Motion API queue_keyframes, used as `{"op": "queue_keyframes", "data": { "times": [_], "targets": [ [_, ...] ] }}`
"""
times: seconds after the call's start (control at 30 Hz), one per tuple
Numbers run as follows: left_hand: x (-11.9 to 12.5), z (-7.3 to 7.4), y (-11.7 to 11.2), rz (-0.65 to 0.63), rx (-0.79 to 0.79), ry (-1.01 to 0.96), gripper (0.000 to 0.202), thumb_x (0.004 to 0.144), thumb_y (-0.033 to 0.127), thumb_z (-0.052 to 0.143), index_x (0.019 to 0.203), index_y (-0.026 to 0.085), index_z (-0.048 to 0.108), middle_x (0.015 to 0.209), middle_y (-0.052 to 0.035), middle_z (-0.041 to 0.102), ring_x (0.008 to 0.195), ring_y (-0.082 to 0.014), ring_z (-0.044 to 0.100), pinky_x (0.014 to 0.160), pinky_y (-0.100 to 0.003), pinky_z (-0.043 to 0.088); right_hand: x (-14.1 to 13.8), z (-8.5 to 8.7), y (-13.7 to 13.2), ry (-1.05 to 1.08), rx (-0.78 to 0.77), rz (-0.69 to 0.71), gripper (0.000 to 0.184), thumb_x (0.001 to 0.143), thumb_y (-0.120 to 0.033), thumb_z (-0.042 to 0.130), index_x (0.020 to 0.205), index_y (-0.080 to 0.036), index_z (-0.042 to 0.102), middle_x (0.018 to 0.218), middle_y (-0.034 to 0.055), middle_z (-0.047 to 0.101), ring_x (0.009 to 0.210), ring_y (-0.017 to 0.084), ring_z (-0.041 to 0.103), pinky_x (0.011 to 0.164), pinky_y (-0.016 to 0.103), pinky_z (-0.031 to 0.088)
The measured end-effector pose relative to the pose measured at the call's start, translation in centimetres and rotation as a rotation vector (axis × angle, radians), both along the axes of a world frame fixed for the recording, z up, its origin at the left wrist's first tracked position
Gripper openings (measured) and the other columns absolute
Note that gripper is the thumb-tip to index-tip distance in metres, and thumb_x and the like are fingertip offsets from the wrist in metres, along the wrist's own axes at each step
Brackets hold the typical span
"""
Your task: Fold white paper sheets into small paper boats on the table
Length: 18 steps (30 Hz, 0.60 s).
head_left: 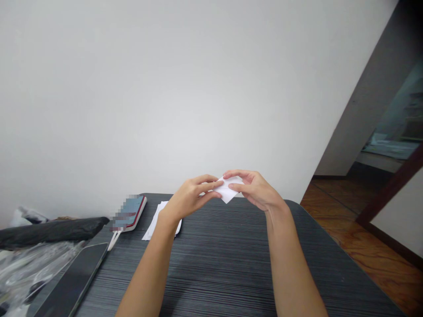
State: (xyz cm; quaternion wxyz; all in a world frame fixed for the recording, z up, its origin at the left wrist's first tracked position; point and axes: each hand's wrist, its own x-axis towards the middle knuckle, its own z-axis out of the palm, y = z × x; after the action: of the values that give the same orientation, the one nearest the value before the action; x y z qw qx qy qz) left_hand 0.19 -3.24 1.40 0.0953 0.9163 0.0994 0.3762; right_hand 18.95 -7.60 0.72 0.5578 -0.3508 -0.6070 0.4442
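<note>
Sitting pinched between left fingers (212, 186) and right fingers (240, 188), white paper (226, 193)

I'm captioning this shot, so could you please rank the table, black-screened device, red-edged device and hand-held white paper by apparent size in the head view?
1. Table
2. Black-screened device, cut by the frame
3. Red-edged device
4. Hand-held white paper, partly covered by the left hand and right hand

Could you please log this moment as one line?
left hand: holding white paper | right hand: holding same paper | loose sheets: on table
</note>
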Motion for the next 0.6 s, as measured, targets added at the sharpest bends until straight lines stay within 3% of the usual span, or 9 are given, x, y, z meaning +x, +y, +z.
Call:
{"op": "queue_keyframes", "data": {
  "times": [0.17,0.37,0.43,0.5,0.6],
  "targets": [
    [0.0,0.0,-0.1,0.108,0.154,0.126,0.027,0.080,0.024,0.046,0.105,0.018,0.055,0.098,-0.0088,0.060,0.083,-0.0158,0.057,0.070,-0.026,0.044,0.7,-0.6,0.5,0.001,-0.087,0.042,0.025,0.060,-0.023,0.066,0.084,-0.020,0.064,0.074,0.0022,0.062,0.063,0.012,0.055,0.058,0.025,0.043],
    [0.3,-0.5,0.1,0.344,0.309,0.126,0.024,0.084,0.018,0.035,0.083,0.013,0.059,0.070,-0.0061,0.062,0.059,-0.0122,0.055,0.054,-0.022,0.039,0.9,-0.8,0.4,-0.207,-0.010,0.045,0.028,0.074,-0.038,0.053,0.090,-0.017,0.064,0.076,0.0052,0.063,0.065,0.013,0.054,0.061,0.027,0.041],
    [0.4,-0.4,0.2,0.341,0.258,0.099,0.024,0.083,0.019,0.036,0.076,0.013,0.058,0.066,-0.0053,0.061,0.056,-0.0112,0.054,0.052,-0.021,0.038,0.8,-0.5,0.0,-0.326,0.088,-0.002,0.033,0.077,-0.043,0.046,0.086,-0.017,0.065,0.092,0.0073,0.061,0.079,0.016,0.054,0.067,0.028,0.040],
    [0.5,-0.3,0.0,0.287,0.154,0.062,0.025,0.083,0.020,0.038,0.070,0.013,0.058,0.064,-0.0044,0.061,0.055,-0.0103,0.053,0.052,-0.020,0.039,0.7,0.0,-0.4,-0.421,0.193,-0.035,0.030,0.075,-0.043,0.050,0.080,-0.018,0.066,0.104,0.0063,0.058,0.090,0.018,0.052,0.072,0.029,0.040],
    [0.9,0.0,-0.4,0.195,-0.035,-0.014,0.026,0.081,0.022,0.042,0.064,0.013,0.059,0.061,-0.0035,0.062,0.055,-0.0096,0.054,0.053,-0.019,0.041,0.3,0.4,-0.8,-0.477,0.220,-0.119,0.023,0.072,-0.037,0.055,0.074,-0.017,0.067,0.082,0.0042,0.064,0.075,0.017,0.057,0.064,0.027,0.042]
  ]
}}
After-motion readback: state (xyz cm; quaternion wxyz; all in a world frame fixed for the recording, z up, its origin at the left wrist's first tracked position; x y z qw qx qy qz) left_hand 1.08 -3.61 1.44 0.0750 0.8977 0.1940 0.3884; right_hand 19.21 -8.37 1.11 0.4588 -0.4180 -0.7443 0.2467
